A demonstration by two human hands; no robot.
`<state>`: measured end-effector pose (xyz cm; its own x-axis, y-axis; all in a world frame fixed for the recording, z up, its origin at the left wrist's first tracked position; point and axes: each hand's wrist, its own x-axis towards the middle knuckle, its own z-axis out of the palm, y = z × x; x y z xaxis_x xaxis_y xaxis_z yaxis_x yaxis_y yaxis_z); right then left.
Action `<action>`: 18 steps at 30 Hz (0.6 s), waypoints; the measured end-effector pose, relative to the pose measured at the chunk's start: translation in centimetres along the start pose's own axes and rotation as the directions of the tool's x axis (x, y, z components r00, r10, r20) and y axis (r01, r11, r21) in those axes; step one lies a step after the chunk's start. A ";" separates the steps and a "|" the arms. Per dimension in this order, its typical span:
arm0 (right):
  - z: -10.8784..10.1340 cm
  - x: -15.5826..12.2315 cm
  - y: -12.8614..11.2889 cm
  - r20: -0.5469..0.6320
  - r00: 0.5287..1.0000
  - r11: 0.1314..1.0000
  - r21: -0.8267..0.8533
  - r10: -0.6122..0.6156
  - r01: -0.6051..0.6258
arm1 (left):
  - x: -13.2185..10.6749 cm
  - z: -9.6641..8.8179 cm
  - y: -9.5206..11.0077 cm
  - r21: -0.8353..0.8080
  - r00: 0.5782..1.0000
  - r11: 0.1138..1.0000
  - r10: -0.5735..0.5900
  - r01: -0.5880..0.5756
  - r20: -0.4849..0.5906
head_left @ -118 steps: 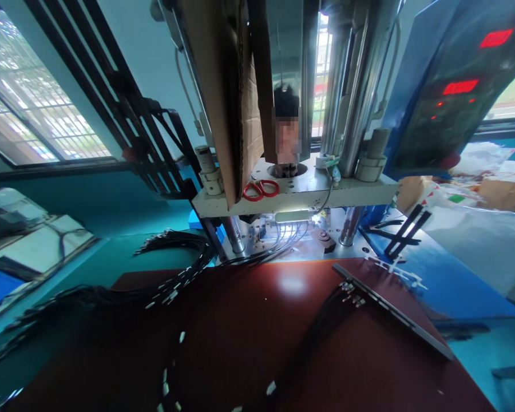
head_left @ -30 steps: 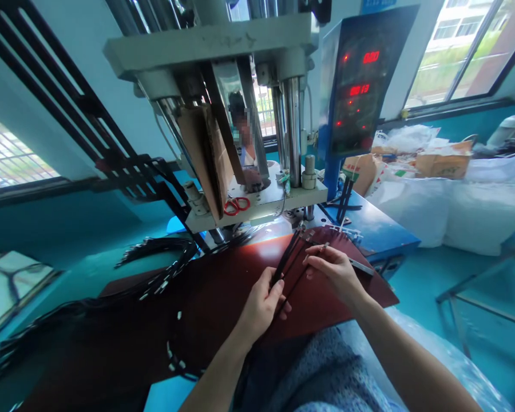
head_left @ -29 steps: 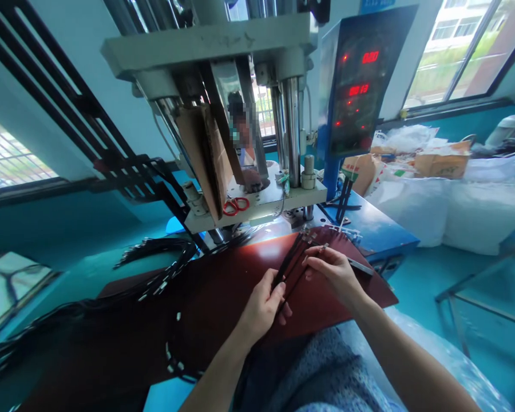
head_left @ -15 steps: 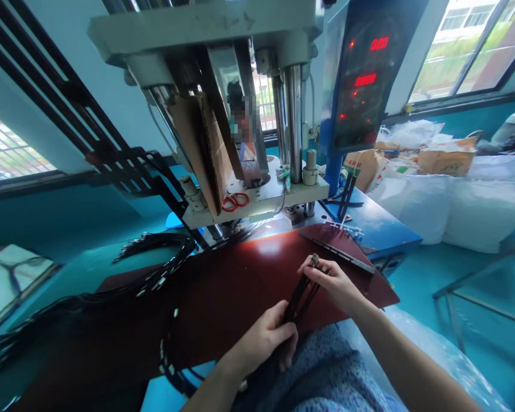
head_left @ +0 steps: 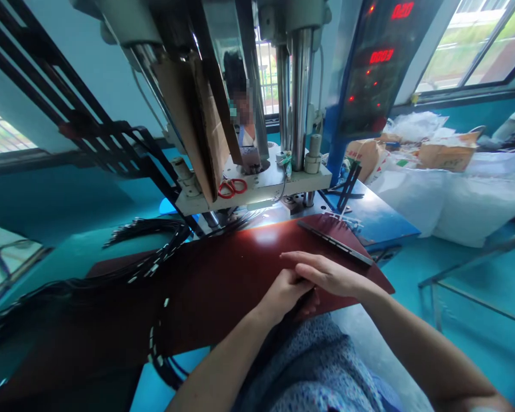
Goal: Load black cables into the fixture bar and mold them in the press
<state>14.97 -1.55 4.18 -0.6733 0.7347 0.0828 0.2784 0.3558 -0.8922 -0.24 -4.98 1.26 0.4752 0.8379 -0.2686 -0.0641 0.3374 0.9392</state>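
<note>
Above the near edge of the dark red board (head_left: 236,269), my two hands meet. My left hand (head_left: 283,294) is closed around a small bundle of black cables; the hands hide nearly all of it, leaving only a dark sliver. Laid across the top of it is my right hand (head_left: 326,274), fingers stretched out and pointing left, palm down, touching the left hand. Just beyond the right hand a slotted metal strip (head_left: 335,243) lies on the board.
A press (head_left: 257,186) stands behind the board, with red-handled scissors (head_left: 232,188) on its bed. Long black cables (head_left: 163,252) with white tips spread over the left side. A control panel (head_left: 369,74) and white sacks (head_left: 412,194) are at right.
My right hand has let go of the cable ends, moved down and left, and flattened over my left hand. My left hand has risen slightly. The view has tilted downward.
</note>
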 end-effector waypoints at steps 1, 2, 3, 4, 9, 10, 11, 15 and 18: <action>0.0 0.3 -0.2 0.027 1.000 0.996 -0.085 0.002 0.000 | 0.2 0.1 0.0 -0.011 1.000 1.000 -0.012 0.012 0.002; 0.2 0.6 -0.3 0.034 0.999 0.988 -0.157 0.009 -0.003 | 0.3 0.2 0.0 -0.019 0.999 0.999 -0.035 0.035 0.008; 0.5 0.8 -0.4 0.029 0.999 0.977 -0.214 0.015 -0.008 | 0.4 0.3 -0.1 -0.022 0.998 0.998 -0.064 0.065 0.020; 0.8 1.1 -0.4 0.019 1.000 0.966 -0.256 0.023 -0.017 | 0.6 0.3 -0.4 -0.020 0.995 0.996 -0.091 0.091 0.034; 0.4 1.0 0.9 -0.002 0.998 0.977 -0.202 0.068 -0.067 | 1.0 -0.2 -1.4 -0.065 0.995 0.998 0.019 -0.013 0.098; -0.3 0.6 1.5 -0.036 0.996 0.980 -0.183 0.080 -0.085 | 1.0 -0.5 -1.4 -0.091 0.993 0.995 0.049 -0.040 0.106; -1.2 0.0 2.3 -0.085 0.992 0.972 -0.205 0.096 -0.111 | 1.0 -0.8 -1.3 -0.114 0.993 0.992 0.061 -0.050 0.102; -4.6 -2.6 5.3 -0.326 0.906 0.556 -0.716 0.268 -0.422 | 0.9 -2.2 -0.3 -0.125 0.999 0.991 0.037 -0.042 -0.038; -5.1 -3.8 6.2 -0.404 0.831 0.150 -0.860 0.382 -0.488 | 0.9 -2.7 0.0 -0.077 0.995 0.996 0.046 -0.052 -0.084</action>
<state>22.77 0.84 0.62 -0.1760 0.9800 -0.0928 0.9591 0.1920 0.2082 -2.18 -3.10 0.48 0.3960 0.8857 -0.2425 -0.1559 0.3250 0.9328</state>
